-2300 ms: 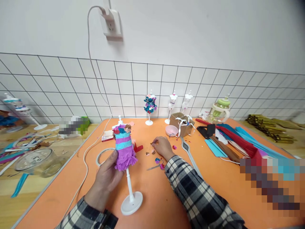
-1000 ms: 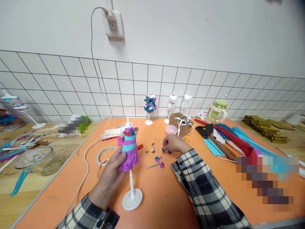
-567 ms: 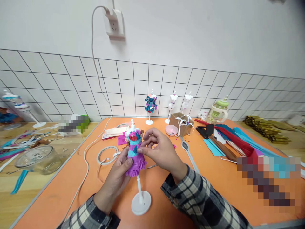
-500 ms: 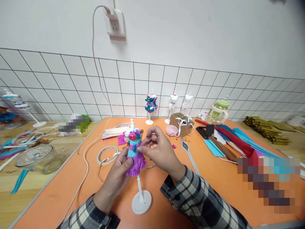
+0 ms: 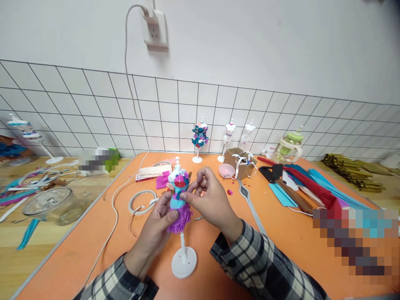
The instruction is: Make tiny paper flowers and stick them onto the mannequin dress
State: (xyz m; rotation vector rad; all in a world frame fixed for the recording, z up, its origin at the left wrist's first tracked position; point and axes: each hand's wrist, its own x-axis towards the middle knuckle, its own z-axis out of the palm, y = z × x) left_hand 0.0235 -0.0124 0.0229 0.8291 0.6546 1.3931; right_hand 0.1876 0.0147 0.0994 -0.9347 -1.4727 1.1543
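A small white mannequin [image 5: 180, 196] on a round stand wears a blue and purple paper dress with paper flowers at the chest. My left hand [image 5: 156, 225] is wrapped round its waist from the left and holds it upright on the orange table [image 5: 93, 237]. My right hand [image 5: 210, 199] is at the dress's right side, thumb and forefinger pinched against the bodice; what they pinch is too small to name.
Tape rings [image 5: 143, 201] and a white cable [image 5: 114, 208] lie left of the hands. At the back stand three more mannequins [image 5: 200, 137], a pink dish [image 5: 226, 170], a brown box [image 5: 239, 161] and a green-lidded bottle [image 5: 289, 146]. Coloured paper strips [image 5: 308, 185] lie right.
My right hand left the paper bits on the table and came to the dress's right side. My left hand has kept hold of the mannequin, which moved slightly right.
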